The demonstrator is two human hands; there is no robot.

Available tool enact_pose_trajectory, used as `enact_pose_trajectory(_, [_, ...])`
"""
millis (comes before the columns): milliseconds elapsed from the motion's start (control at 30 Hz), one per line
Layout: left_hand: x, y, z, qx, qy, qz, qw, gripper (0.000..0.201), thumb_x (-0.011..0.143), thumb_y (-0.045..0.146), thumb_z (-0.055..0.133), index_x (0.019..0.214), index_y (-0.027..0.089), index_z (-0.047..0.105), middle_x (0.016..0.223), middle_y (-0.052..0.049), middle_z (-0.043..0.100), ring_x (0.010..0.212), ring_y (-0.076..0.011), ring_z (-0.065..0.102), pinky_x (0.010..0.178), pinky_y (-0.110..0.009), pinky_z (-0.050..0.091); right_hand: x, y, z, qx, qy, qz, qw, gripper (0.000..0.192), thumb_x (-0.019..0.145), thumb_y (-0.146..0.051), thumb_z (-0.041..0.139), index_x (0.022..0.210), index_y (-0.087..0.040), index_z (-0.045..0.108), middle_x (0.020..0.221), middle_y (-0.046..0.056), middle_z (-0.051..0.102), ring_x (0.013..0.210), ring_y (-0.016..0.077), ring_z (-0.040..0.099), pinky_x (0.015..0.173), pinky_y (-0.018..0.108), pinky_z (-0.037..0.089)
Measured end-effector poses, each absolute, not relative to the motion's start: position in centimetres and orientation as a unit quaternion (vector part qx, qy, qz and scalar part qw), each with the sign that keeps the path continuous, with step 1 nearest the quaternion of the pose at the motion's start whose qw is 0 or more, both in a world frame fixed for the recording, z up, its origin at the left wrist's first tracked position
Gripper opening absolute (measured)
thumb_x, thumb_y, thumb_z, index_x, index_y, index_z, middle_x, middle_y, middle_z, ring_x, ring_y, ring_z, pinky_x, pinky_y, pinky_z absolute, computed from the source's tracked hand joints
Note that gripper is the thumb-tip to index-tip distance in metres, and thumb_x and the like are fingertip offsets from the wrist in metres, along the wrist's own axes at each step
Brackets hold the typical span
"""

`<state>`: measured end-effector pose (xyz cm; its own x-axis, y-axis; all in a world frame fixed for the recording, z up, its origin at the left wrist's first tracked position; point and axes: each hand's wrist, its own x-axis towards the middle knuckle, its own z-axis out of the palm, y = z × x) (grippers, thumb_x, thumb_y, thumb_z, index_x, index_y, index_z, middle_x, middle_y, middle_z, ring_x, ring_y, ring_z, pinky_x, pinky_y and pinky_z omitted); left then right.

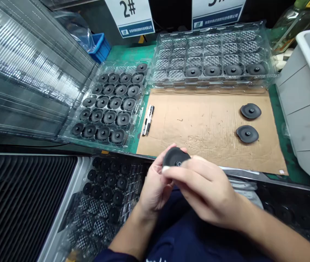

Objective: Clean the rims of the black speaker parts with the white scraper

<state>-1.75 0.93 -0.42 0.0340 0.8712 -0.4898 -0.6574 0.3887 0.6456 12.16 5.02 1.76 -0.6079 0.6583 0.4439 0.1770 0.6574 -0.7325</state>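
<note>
Both my hands meet over my lap at the table's near edge, around one black round disc part [174,157]. My left hand [153,187] cups it from below and the left. My right hand [206,189] lies over it from the right, fingers across its lower face. Two more black disc parts [250,111] [247,134] lie loose on the brown cardboard sheet [206,123] at the right, well away from both hands.
A clear blister tray [133,140] full of black discs sits at the left. Another clear tray [171,47] at the back holds several discs in its front row. Two pens [148,120] lie beside the cardboard. A white bin [305,102] stands at the right; tray stacks fill the left.
</note>
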Motion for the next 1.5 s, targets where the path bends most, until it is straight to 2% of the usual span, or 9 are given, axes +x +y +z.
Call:
enact_pose_trajectory(133, [-2.5, 1.0, -0.9, 0.126, 0.407, 0.546, 0.721, 0.07, 0.051, 0.035, 0.086, 0.114, 0.024, 0.06, 0.114, -0.004, 0.064, 0.101, -0.0217, 0.062, 0.085, -0.026, 0.051, 14.3, 4.6, 1.2, -0.319, -0.832, 0.333, 0.308, 0.026, 0.087, -0.01, 0.047, 0.11, -0.015, 0.057, 0.085, 0.005, 0.062, 0.072, 0.0132, 0.052, 0.065, 0.028, 0.043])
enact_pose_trajectory(300, [-2.3, 0.3, -1.5, 0.116, 0.389, 0.54, 0.737, 0.064, 0.061, 0.045, 0.077, 0.119, 0.024, 0.058, 0.113, -0.005, 0.065, 0.096, -0.0206, 0.064, 0.085, -0.028, 0.052, 13.9, 6.5, 0.7, -0.334, -0.85, 0.229, 0.336, 0.027, 0.088, -0.01, 0.044, 0.106, -0.017, 0.062, 0.081, 0.006, 0.062, 0.071, 0.0157, 0.051, 0.066, 0.03, 0.041])
enact_pose_trajectory(433, [-2.3, -0.2, -1.0, 0.093, 0.344, 0.512, 0.782, 0.066, 0.062, 0.051, 0.073, 0.119, 0.022, 0.058, 0.127, -0.01, 0.057, 0.099, -0.0266, 0.064, 0.083, -0.031, 0.053, 13.6, 8.4, -1.5, -0.358, -0.786, 0.328, 0.383, 0.027, 0.09, -0.014, 0.044, 0.108, -0.021, 0.063, 0.094, 0.005, 0.066, 0.083, 0.0148, 0.058, 0.076, 0.029, 0.045])
enact_pose_trajectory(567, [-2.6, -0.3, -0.8, 0.073, 0.296, 0.5, 0.811, 0.065, 0.064, 0.05, 0.073, 0.121, 0.025, 0.056, 0.138, -0.01, 0.047, 0.107, -0.0288, 0.061, 0.084, -0.031, 0.053, 15.1, 8.1, -5.8, -0.484, -0.735, 0.38, 0.286, 0.027, 0.09, -0.027, 0.046, 0.111, -0.022, 0.063, 0.098, 0.005, 0.066, 0.079, 0.0157, 0.06, 0.071, 0.029, 0.048])
enact_pose_trajectory(800, [-2.8, 0.3, -1.4, 0.071, 0.291, 0.491, 0.818, 0.063, 0.07, 0.049, 0.069, 0.125, 0.024, 0.052, 0.144, -0.011, 0.04, 0.117, -0.0298, 0.054, 0.09, -0.031, 0.05, 16.9, 3.0, -9.4, -0.442, -0.762, 0.435, 0.189, 0.025, 0.089, -0.028, 0.045, 0.104, -0.021, 0.064, 0.09, 0.006, 0.069, 0.08, 0.0181, 0.065, 0.071, 0.031, 0.052])
enact_pose_trajectory(1067, [-2.7, 0.4, -1.6, 0.056, 0.327, 0.524, 0.785, 0.049, 0.082, 0.04, 0.061, 0.126, 0.021, 0.051, 0.137, -0.01, 0.049, 0.12, -0.0281, 0.051, 0.1, -0.034, 0.044, 16.8, 3.2, -7.5, -0.468, -0.72, 0.46, 0.223, 0.026, 0.089, -0.029, 0.048, 0.108, -0.021, 0.064, 0.1, 0.007, 0.069, 0.086, 0.0188, 0.064, 0.071, 0.03, 0.052])
enact_pose_trajectory(1200, [-1.9, 0.1, -1.6, 0.066, 0.353, 0.544, 0.758, 0.046, 0.082, 0.036, 0.062, 0.124, 0.021, 0.053, 0.134, -0.01, 0.052, 0.12, -0.0273, 0.052, 0.1, -0.036, 0.044, 15.8, 4.5, -3.5, -0.526, -0.671, 0.413, 0.32, 0.024, 0.088, -0.028, 0.052, 0.109, -0.024, 0.063, 0.101, 0.004, 0.067, 0.079, 0.0151, 0.061, 0.064, 0.025, 0.049])
enact_pose_trajectory(1333, [-1.4, -0.1, -1.8, 0.099, 0.376, 0.553, 0.737, 0.049, 0.079, 0.034, 0.066, 0.125, 0.021, 0.054, 0.124, -0.009, 0.059, 0.114, -0.0236, 0.055, 0.093, -0.031, 0.048, 13.5, 4.3, 0.4, -0.406, -0.731, 0.356, 0.417, 0.03, 0.087, -0.017, 0.052, 0.116, -0.02, 0.057, 0.104, 0.005, 0.064, 0.091, 0.016, 0.058, 0.078, 0.029, 0.047])
enact_pose_trajectory(1500, [-1.6, -0.3, -1.8, 0.128, 0.396, 0.546, 0.727, 0.047, 0.077, 0.027, 0.069, 0.122, 0.024, 0.056, 0.124, -0.006, 0.059, 0.107, -0.0204, 0.059, 0.082, -0.023, 0.051, 12.2, 4.6, 2.0, -0.301, -0.815, 0.391, 0.304, 0.024, 0.088, -0.011, 0.048, 0.108, -0.016, 0.059, 0.089, 0.004, 0.064, 0.08, 0.0141, 0.056, 0.074, 0.028, 0.047])
